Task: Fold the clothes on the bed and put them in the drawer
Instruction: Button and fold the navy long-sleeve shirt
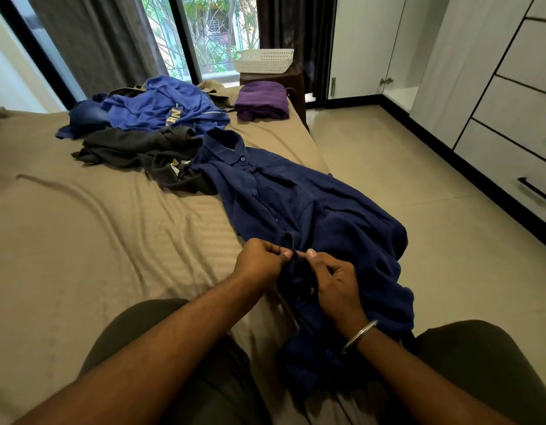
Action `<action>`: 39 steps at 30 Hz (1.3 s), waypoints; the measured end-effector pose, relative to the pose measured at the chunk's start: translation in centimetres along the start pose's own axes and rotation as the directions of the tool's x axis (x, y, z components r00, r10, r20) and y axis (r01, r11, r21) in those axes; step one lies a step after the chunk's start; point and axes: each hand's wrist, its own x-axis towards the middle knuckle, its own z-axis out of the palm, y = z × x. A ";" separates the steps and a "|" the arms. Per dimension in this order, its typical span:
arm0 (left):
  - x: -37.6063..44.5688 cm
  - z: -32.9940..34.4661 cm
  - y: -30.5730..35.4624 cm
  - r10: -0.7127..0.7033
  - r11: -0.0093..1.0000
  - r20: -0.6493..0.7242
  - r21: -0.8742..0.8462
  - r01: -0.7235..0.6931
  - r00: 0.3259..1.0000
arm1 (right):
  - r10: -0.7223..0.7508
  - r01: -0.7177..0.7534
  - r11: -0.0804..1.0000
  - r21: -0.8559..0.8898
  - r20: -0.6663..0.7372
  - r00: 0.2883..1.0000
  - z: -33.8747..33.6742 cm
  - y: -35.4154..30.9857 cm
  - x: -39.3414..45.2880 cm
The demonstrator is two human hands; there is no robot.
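Note:
A navy button-up shirt (296,194) lies lengthwise along the bed's right edge, collar away from me, its lower part draped over the edge and my lap. My left hand (259,262) and my right hand (333,280) meet at the shirt's front placket, each pinching the dark cloth between thumb and fingers. A metal bangle sits on my right wrist. Behind the shirt lies a heap of unfolded clothes: a black garment (137,148), a bright blue jersey (161,105) and something denim-blue (84,118). A folded purple garment (262,101) rests at the bed's far right corner.
The bed (81,225) has a tan sheet. A white basket (265,61) stands on a brown stool by the window. White drawers with black handles (511,167) line the right wall, across a strip of tiled floor (403,167). A wardrobe door (363,44) stands open.

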 end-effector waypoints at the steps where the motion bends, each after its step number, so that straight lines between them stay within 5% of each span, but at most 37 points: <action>1: 0.0 0.0 0.0 -0.008 1.000 0.003 -0.008 0.008 1.000 | 0.009 -0.009 1.000 0.002 0.010 1.000 -0.1 -0.2 0.1; 9: -1.0 -0.3 0.8 -0.045 0.984 0.110 -0.165 0.063 0.993 | 0.034 -0.036 0.997 0.070 0.034 0.999 -0.2 -0.4 0.1; 20: -1.0 -0.4 0.7 -0.101 0.982 0.038 -0.160 0.105 0.994 | -0.009 0.009 1.000 0.001 0.031 0.999 -0.2 -0.4 -0.1; 32: -0.5 -0.3 0.6 -0.186 0.970 0.170 -0.127 0.209 0.968 | 0.050 -0.052 0.998 0.022 0.082 0.995 -0.1 -1.1 -0.1; 39: -0.3 -0.2 0.6 -0.144 0.983 0.129 -0.097 0.157 0.981 | 0.079 -0.082 0.996 0.020 0.115 0.990 -0.2 -1.3 0.0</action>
